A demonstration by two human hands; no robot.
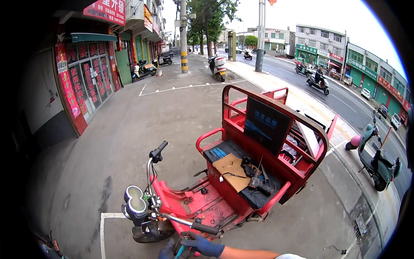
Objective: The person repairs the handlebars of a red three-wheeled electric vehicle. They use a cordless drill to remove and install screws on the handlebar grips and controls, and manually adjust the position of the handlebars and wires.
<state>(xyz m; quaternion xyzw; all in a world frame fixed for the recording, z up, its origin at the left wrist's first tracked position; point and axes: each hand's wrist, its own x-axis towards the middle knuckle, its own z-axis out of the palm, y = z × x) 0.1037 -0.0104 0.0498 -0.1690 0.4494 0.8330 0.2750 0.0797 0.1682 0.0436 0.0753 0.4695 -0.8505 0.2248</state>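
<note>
At the lower edge, beside the front of a red cargo tricycle [211, 206], my two hands wear dark blue gloves. My right hand [203, 245] reaches in from the right with its fingers bent around a small tool with a teal handle [179, 251]; its exact kind is not clear. My left hand [166, 251] is close beside it, cut off by the frame edge, and its fingers cannot be made out. Just above the hands are the tricycle's black handlebar grip [205, 228] and its front wheel [151, 233]. The twin round gauges [136, 199] sit to the left.
On the tricycle seat lie a cardboard piece [233, 170], a dark power tool [260, 184] and cables. A green scooter [374, 157] stands at right by a drain grate [360, 225]. Riders on scooters [319, 81] pass along the road. Shopfronts [90, 75] line the left.
</note>
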